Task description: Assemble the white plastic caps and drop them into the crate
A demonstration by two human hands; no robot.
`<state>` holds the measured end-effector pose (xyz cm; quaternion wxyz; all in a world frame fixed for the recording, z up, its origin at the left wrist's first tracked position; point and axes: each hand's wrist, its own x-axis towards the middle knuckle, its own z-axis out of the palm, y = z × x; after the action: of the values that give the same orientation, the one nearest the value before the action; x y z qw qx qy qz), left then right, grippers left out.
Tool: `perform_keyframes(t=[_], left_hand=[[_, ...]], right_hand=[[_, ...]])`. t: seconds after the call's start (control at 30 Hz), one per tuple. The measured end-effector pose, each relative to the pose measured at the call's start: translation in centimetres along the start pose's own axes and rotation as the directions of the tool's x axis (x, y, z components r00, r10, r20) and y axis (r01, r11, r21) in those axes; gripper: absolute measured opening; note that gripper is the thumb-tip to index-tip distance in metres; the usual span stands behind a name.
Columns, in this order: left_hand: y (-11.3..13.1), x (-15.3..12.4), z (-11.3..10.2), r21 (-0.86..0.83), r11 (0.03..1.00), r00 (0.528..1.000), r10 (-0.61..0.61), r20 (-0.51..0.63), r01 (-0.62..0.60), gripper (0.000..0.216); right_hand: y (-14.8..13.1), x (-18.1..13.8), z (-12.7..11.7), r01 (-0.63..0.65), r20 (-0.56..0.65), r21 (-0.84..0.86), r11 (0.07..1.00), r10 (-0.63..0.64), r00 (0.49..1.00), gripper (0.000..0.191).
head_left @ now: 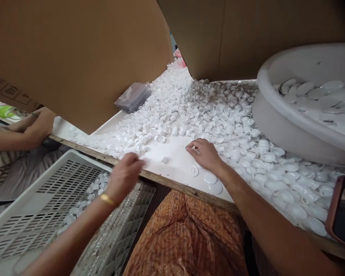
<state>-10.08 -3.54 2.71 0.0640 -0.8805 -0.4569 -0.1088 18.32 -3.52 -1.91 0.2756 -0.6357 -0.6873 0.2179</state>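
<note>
My left hand [123,176], with a gold bangle [107,199] on its wrist, is over the board's front edge, above the inner side of a white crate [25,209]. Its fingers are curled closed, and motion blur hides anything in them. My right hand [205,153] is low over the white board [175,147], fingers bent, thumb and forefinger slightly apart, with nothing visible between them. A single small white cup [164,159] lies between the hands. Just below my right hand lie a small white disc [194,171] and two saucer-like white dishes [210,177].
A heap of small glossy white cups [207,113] covers much of the board. At right are a large white tub [290,130] holding white dishes and a phone [343,211]. Cardboard [83,50] rises behind. Another person's arm [31,132] is at left, near a clear plastic packet [133,96].
</note>
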Motion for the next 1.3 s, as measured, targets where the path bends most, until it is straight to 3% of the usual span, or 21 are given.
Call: perform_keyframes(t=[0.07,0.13,0.2,0.27,0.4,0.47,0.53,0.67,0.8,0.9,1.13,1.3], left_hand=[[-5.4,-3.6,-2.7,0.163,0.982,0.987,-0.113,0.117,0.093,0.027],[-9.9,-6.6,-4.7,0.292,0.937,0.941,-0.259,0.220,0.190,0.033],[-11.4,-7.6,-5.3,0.353,0.898,0.912,-0.351,0.213,0.263,0.035],[-9.6,-6.4,-4.3,0.265,0.923,0.930,-0.328,0.168,0.278,0.032],[-1.3,0.0,0.2,-0.129,0.984,0.991,-0.112,0.074,0.121,0.026],[1.9,2.8,2.4,-0.154,0.988,0.999,-0.018,0.032,0.023,0.023],[3.4,4.5,4.1,-0.125,0.992,0.999,0.027,0.023,-0.024,0.018],[3.9,5.4,5.3,-0.175,0.984,1.000,0.022,0.012,-0.019,0.017],[5.3,5.5,5.0,-0.218,0.959,0.983,0.178,-0.036,-0.182,0.018],[6.4,5.9,4.9,-0.125,0.943,0.950,0.313,0.018,-0.309,0.023],[6.4,7.2,4.7,-0.073,0.886,0.874,0.464,0.142,-0.458,0.024],[6.4,8.1,4.5,-0.038,0.855,0.831,0.513,0.213,-0.518,0.023]], right_hand=[[0.3,-0.1,-1.3,0.019,0.159,-0.024,1.000,-0.015,0.987,0.012],[0.4,-0.4,-2.3,0.078,0.325,-0.018,0.997,-0.068,0.943,0.009],[0.4,-0.8,-2.8,0.111,0.411,-0.030,0.993,-0.089,0.907,0.022],[0.2,-1.2,-2.6,0.116,0.450,-0.069,0.991,-0.073,0.890,0.032],[-0.2,-1.4,-1.1,0.169,0.433,-0.124,0.978,-0.100,0.896,0.026],[-0.2,-1.2,-0.1,0.209,0.370,-0.125,0.970,-0.150,0.917,0.025],[-0.2,-0.9,0.9,0.233,0.288,-0.130,0.964,-0.188,0.939,0.031],[-0.2,-0.4,2.2,0.250,0.165,-0.143,0.958,-0.226,0.960,0.038],[-0.3,-0.1,2.8,0.264,0.144,-0.157,0.952,-0.243,0.959,0.031],[-0.5,-0.1,2.9,0.257,0.157,-0.182,0.949,-0.230,0.961,0.031],[-0.3,0.1,3.1,0.241,0.138,-0.181,0.953,-0.218,0.966,0.028],[-0.1,0.3,2.7,0.172,0.173,-0.026,0.985,-0.165,0.971,0.023]])
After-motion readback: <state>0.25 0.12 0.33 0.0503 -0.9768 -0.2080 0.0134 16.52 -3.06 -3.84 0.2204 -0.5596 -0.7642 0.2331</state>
